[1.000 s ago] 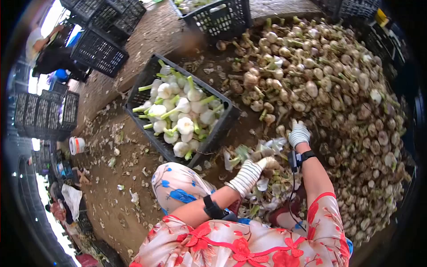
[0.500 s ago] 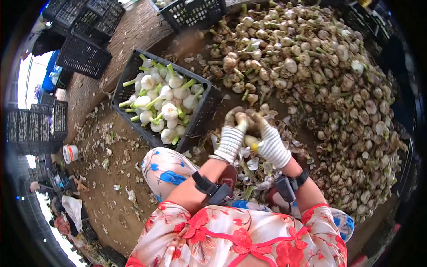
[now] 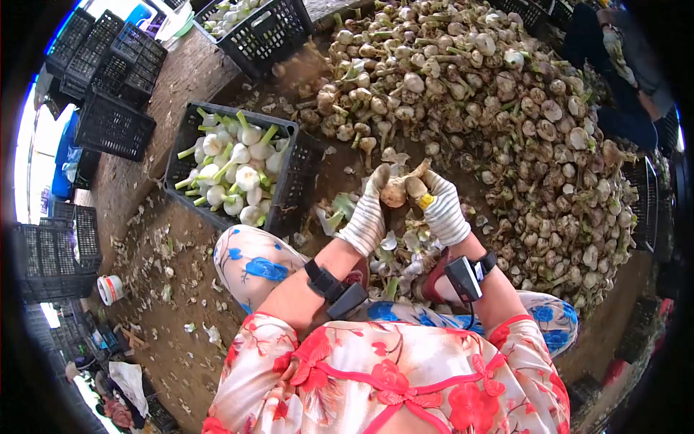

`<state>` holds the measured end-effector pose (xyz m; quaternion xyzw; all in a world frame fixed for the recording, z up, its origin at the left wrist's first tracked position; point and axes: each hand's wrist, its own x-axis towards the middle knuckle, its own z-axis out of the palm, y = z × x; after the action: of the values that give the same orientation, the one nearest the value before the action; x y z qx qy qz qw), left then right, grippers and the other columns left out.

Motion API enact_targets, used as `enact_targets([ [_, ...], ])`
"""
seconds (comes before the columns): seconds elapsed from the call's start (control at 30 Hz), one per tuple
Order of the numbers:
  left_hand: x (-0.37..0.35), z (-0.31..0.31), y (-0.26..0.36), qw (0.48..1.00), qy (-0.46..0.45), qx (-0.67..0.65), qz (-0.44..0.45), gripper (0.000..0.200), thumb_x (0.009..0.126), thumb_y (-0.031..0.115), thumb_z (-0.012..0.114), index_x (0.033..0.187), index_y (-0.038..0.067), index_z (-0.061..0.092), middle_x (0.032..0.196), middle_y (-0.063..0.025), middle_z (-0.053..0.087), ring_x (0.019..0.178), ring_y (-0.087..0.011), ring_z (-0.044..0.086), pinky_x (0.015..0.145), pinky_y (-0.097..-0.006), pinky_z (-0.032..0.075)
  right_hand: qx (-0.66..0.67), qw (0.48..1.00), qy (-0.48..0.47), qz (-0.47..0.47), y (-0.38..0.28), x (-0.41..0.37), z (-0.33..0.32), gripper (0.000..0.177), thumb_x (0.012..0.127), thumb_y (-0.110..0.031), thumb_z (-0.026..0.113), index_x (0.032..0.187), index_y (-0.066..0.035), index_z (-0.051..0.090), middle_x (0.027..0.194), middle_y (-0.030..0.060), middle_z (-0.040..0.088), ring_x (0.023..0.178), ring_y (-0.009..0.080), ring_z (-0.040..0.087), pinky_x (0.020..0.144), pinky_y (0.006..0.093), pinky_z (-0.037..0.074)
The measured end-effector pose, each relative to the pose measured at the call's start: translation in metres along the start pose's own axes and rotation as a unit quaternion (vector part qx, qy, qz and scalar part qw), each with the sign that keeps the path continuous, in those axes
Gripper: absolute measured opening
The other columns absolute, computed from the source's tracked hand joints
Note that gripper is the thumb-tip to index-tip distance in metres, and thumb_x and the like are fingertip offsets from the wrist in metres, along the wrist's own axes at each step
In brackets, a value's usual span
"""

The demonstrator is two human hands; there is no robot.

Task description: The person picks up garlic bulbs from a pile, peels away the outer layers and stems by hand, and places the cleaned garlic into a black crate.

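A brownish, unpeeled garlic bulb [image 3: 393, 194] is held between my two gloved hands, over my lap. My left hand [image 3: 367, 213] wears a striped white glove and grips the bulb from the left. On the other side, my right hand [image 3: 439, 210] has its fingers closed at the bulb's dry stem; a bit of yellow shows on that glove. Peeled garlic skins [image 3: 413, 253] litter the ground below my hands. Left of them stands a black crate [image 3: 285, 163] of cleaned white garlic bulbs [image 3: 238, 166] with cut green stems.
A large heap of unpeeled garlic [image 3: 506, 108] spreads ahead and right. Another crate [image 3: 267, 40] with garlic stands at the top. Stacked black crates [image 3: 112, 123] and a white bucket [image 3: 110, 289] are at left. Another person's gloved hand [image 3: 618, 61] shows at upper right.
My hands have moved slightly apart, so the garlic bulb and its stem now show between them. The view has shifted, bringing another person into sight at upper right.
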<state>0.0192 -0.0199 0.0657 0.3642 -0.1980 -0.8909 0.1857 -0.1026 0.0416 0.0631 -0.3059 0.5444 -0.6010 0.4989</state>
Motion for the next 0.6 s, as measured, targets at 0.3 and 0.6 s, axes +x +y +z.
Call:
enact_targets([
  [0.3, -0.005, 0.008, -0.008, 0.953, -0.043, 0.16, 0.253, 0.048, 0.079, 0.013, 0.062, 0.12, 0.007, 0.039, 0.095, -0.0035, 0.056, 0.087, -0.0108, 0.052, 0.073, -0.0261, 0.047, 0.001, 0.998, 0.047, 0.041, -0.012, -0.009, -0.007, 0.023, 0.084, -0.018, 0.055, 0.096, 0.001, 0.058, 0.079, -0.0006, 0.056, 0.068, 0.0065, 0.05, 0.059, 0.0217, 0.043],
  [0.6, -0.004, 0.0, 0.005, 0.97, -0.025, -0.046, 0.237, 0.022, 0.085, 0.023, 0.048, 0.076, 0.008, 0.06, 0.06, 0.0073, 0.045, 0.055, -0.0069, 0.038, 0.051, -0.0209, 0.03, -0.017, 0.996, -0.085, 0.009, -0.014, 0.023, 0.009, 0.024, 0.087, -0.021, 0.053, 0.1, -0.001, 0.056, 0.088, 0.0021, 0.059, 0.078, 0.0104, 0.052, 0.071, 0.0246, 0.044],
])
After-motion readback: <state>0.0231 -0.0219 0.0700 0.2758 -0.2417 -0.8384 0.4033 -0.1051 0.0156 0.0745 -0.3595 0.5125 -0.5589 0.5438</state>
